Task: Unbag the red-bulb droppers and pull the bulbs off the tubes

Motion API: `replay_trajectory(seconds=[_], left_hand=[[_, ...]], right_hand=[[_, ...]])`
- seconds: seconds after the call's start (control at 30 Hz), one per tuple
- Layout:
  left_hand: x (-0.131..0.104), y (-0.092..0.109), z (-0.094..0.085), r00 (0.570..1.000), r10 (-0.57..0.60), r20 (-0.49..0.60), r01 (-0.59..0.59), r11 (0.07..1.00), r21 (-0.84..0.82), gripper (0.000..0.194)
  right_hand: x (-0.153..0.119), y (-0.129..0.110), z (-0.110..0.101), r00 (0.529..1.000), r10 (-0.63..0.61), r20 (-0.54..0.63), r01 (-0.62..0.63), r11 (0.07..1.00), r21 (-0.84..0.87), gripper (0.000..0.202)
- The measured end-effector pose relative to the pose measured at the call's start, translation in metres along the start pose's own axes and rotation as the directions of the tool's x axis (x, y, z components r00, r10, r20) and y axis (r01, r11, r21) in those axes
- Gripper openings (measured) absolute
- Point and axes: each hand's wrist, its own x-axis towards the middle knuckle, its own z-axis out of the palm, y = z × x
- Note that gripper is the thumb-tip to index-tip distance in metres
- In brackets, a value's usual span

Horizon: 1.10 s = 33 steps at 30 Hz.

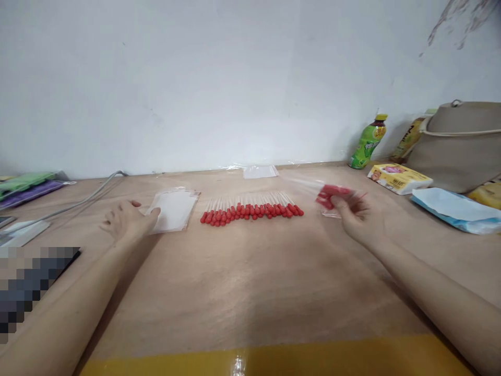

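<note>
A row of thin pale sticks with red bulb-like tips (250, 210) lies in the middle of the table, tips toward me. My left hand (131, 220) has its fingers spread beside a stack of clear plastic bags with white backing (174, 209); its thumb is at the stack's left edge. On the right, my right hand (358, 216) pinches a clear plastic bag of red-tipped sticks (329, 197), blurred by motion. Part of the bag and its contents is hidden behind the fingers.
A small white packet (260, 172) lies near the wall. At the right are a green drink bottle (368, 143), a tissue pack (399, 177), a blue-and-white packet (456, 211) and a grey bag (462, 146). A grey cable (84, 199) and green and purple items (29, 188) lie left.
</note>
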Motion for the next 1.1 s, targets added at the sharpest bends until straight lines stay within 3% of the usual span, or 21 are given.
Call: replay_trajectory(seconds=[0.07, 0.1, 0.17, 0.23, 0.3, 0.37, 0.47, 0.53, 0.63, 0.73, 0.8, 0.87, 0.93, 1.0, 1.1], left_hand=[[-0.001, 0.018, 0.0, 0.954, -0.072, -0.291, 0.111, 0.986, 0.121, 0.046], [-0.002, 0.029, 0.001, 0.927, -0.053, -0.37, 0.121, 0.979, 0.162, 0.044], [-0.007, 0.058, 0.01, 0.889, 0.007, -0.457, 0.093, 0.976, 0.198, 0.038], [-0.015, 0.092, 0.025, 0.909, 0.074, -0.411, -0.009, 0.987, 0.158, 0.032], [-0.027, 0.126, 0.045, 0.943, 0.187, -0.275, -0.17, 0.982, 0.082, 0.03], [-0.042, 0.155, 0.063, 0.939, 0.343, -0.027, -0.343, 0.938, -0.037, 0.023], [-0.062, 0.176, 0.081, 0.841, 0.466, 0.276, -0.427, 0.884, -0.191, 0.035], [-0.068, 0.176, 0.087, 0.819, 0.453, 0.351, -0.398, 0.89, -0.221, 0.045], [-0.067, 0.166, 0.089, 0.863, 0.391, 0.321, -0.346, 0.919, -0.187, 0.047], [-0.06, 0.161, 0.087, 0.87, 0.382, 0.311, -0.334, 0.922, -0.196, 0.039], [-0.056, 0.162, 0.086, 0.85, 0.404, 0.338, -0.342, 0.912, -0.228, 0.033], [-0.054, 0.164, 0.085, 0.839, 0.42, 0.345, -0.351, 0.903, -0.247, 0.027], [-0.051, 0.167, 0.086, 0.839, 0.429, 0.334, -0.366, 0.9, -0.237, 0.024], [-0.046, 0.168, 0.089, 0.835, 0.447, 0.32, -0.399, 0.893, -0.207, 0.023], [-0.037, 0.168, 0.095, 0.805, 0.511, 0.301, -0.489, 0.859, -0.15, 0.025]], right_hand=[[-0.015, -0.02, 0.017, 0.962, 0.085, 0.26, -0.152, 0.956, 0.249, 0.026], [-0.024, -0.029, 0.026, 0.897, 0.127, 0.423, -0.278, 0.906, 0.319, 0.027], [-0.04, -0.045, 0.044, 0.725, 0.174, 0.667, -0.527, 0.764, 0.373, 0.03], [-0.053, -0.055, 0.061, 0.58, 0.222, 0.784, -0.711, 0.608, 0.354, 0.033], [-0.059, -0.061, 0.074, 0.488, 0.251, 0.836, -0.799, 0.514, 0.312, 0.032], [-0.06, -0.064, 0.083, 0.445, 0.25, 0.86, -0.834, 0.466, 0.296, 0.031], [-0.056, -0.063, 0.087, 0.434, 0.233, 0.87, -0.839, 0.456, 0.296, 0.032], [-0.052, -0.06, 0.084, 0.437, 0.296, 0.85, -0.849, 0.448, 0.28, 0.034], [-0.049, -0.052, 0.076, 0.481, 0.354, 0.802, -0.836, 0.461, 0.297, 0.044], [-0.048, -0.043, 0.07, 0.601, 0.155, 0.784, -0.635, 0.689, 0.351, 0.042], [-0.048, -0.039, 0.069, 0.661, -0.005, 0.75, -0.353, 0.88, 0.317, 0.027], [-0.047, -0.035, 0.069, 0.699, -0.169, 0.695, -0.01, 0.969, 0.246, 0.019], [-0.045, -0.033, 0.071, 0.699, -0.362, 0.616, 0.325, 0.929, 0.177, 0.018], [-0.042, -0.031, 0.073, 0.646, -0.524, 0.556, 0.579, 0.81, 0.091, 0.015], [-0.039, -0.03, 0.075, 0.573, -0.632, 0.522, 0.747, 0.664, -0.017, 0.019]])
